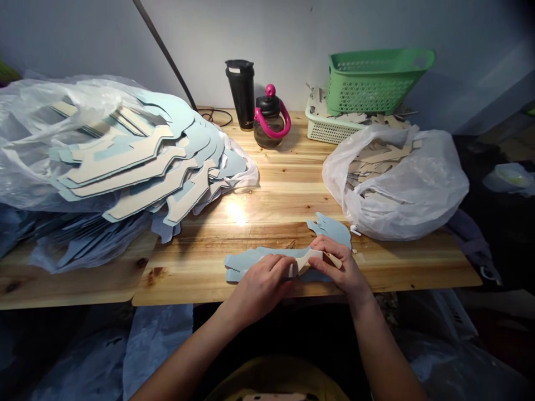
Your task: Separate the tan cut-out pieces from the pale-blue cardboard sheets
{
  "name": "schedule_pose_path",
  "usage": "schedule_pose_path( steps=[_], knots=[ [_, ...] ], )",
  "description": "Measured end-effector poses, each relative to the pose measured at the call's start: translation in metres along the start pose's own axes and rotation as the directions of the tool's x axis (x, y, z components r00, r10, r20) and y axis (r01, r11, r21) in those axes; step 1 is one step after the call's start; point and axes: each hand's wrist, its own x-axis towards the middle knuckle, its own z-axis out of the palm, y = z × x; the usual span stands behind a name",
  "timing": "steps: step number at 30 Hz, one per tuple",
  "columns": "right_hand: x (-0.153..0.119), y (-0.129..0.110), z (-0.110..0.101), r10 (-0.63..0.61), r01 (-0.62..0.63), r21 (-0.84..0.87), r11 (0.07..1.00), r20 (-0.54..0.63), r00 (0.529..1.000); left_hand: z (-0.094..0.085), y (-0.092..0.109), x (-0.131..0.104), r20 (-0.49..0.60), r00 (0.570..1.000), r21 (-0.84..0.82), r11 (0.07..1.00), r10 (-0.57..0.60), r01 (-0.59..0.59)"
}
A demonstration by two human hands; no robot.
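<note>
On the wooden table in front of me lies a light blue flat cut-out sheet (pixel 246 257), its rounded end under my right hand. A cream cut-out strip (pixel 304 260) is bent up above it between my hands. My left hand (pixel 270 278) is closed on the strip's left part, its thumb mostly hidden. My right hand (pixel 334 259) pinches the strip's right part between thumb and fingers. A small white piece (pixel 355 229) lies just beyond the sheet's rounded end.
At the left, plastic bags (pixel 37 122) hold stacked blue-and-cream cut-outs (pixel 137 161). A white bag of scraps (pixel 418 189) stands right. Behind are a black tumbler (pixel 241 94), a pink-handled bottle (pixel 270 125), and a green basket (pixel 371 83) over a white basket (pixel 330 131).
</note>
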Motion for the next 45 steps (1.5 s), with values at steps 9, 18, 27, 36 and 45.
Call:
schedule_pose_path(
  steps=[9,18,27,36,45],
  knots=[
    [-0.017,-0.005,-0.017,-0.058,0.069,-0.569,0.820,0.037,0.998,0.009,-0.014,0.003,-0.125,0.991,-0.125,0.992,-0.038,0.022],
    [-0.016,-0.014,-0.022,-0.109,0.049,-0.536,0.843,-0.082,0.991,0.008,-0.011,0.007,-0.126,0.991,-0.105,0.994,-0.045,0.032],
    [-0.027,0.005,-0.025,0.102,-0.026,0.214,0.976,-0.354,0.930,0.009,-0.012,0.007,-0.124,0.992,-0.080,0.997,0.008,-0.018],
    [-0.020,0.011,-0.027,0.292,0.008,0.586,0.810,-0.416,0.861,0.012,-0.014,0.006,-0.099,0.994,-0.079,0.996,0.035,-0.043],
    [-0.036,-0.007,-0.022,0.272,-0.277,0.031,0.960,-0.313,0.910,0.011,-0.013,0.005,-0.086,0.996,-0.081,0.996,0.039,-0.046]
  ],
)
